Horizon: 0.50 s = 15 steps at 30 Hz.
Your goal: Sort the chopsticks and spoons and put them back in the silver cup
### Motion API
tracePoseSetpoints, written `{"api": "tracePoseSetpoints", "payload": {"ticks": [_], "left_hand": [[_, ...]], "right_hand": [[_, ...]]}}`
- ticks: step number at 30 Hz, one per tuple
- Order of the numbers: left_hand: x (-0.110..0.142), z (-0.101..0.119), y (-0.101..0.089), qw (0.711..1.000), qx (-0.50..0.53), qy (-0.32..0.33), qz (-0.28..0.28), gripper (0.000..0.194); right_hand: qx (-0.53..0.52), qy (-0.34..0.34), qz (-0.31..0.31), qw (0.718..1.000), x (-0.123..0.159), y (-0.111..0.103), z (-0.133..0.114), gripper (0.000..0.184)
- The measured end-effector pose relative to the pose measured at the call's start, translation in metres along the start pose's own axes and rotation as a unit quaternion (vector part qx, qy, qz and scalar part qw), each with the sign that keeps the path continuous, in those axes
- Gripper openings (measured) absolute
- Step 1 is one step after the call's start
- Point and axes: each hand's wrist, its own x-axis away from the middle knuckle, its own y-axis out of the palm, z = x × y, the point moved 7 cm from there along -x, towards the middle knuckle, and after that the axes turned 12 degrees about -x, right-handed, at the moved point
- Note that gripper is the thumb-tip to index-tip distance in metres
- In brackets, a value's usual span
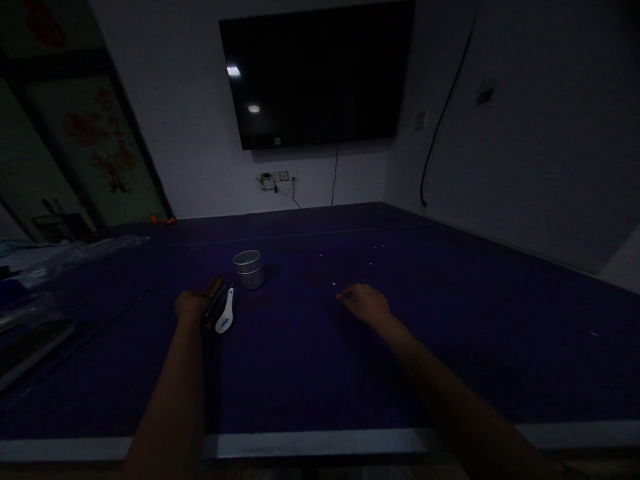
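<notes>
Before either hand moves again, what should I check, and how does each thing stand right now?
1. Metal cup upright: ok.
2. White spoon lying on the purple surface: ok.
3. Left hand firmly gripping the dark, striped item beside it: cannot tell, too dim.
4. Right hand holding something: cannot tell.
5. Surface free of white bits: not ok, several lie scattered.

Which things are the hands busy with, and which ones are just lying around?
Probably part of the job:
- brownish thing at the left hand, too dim to name
- small white bits, one near the right hand

Seemingly just there:
- white spoon and metal cup, near the left hand
- clear plastic, off left
- television, on the wall
</notes>
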Motion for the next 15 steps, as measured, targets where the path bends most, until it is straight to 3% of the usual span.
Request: {"api": "tracePoseSetpoints", "payload": {"ticks": [3, 8, 15], "left_hand": [[0.0060, 0.0005, 0.0011, 0.999, -0.024, -0.028, -0.036, 0.028], [0.0105, 0.0064, -0.0030, 0.999, -0.036, -0.001, -0.018, 0.028], [0.0075, 0.0051, -0.0004, 0.998, -0.055, -0.011, -0.035, 0.031]], "right_hand": [[-0.002, 0.000, -0.001, 1.000, 0.0001, 0.0002, 0.0000, 0.034], [-0.004, 0.003, -0.003, 1.000, 0.0000, 0.0002, 0.0006, 0.033], [0.002, -0.002, -0.002, 1.000, -0.0019, 0.0025, 0.0019, 0.032]]}}
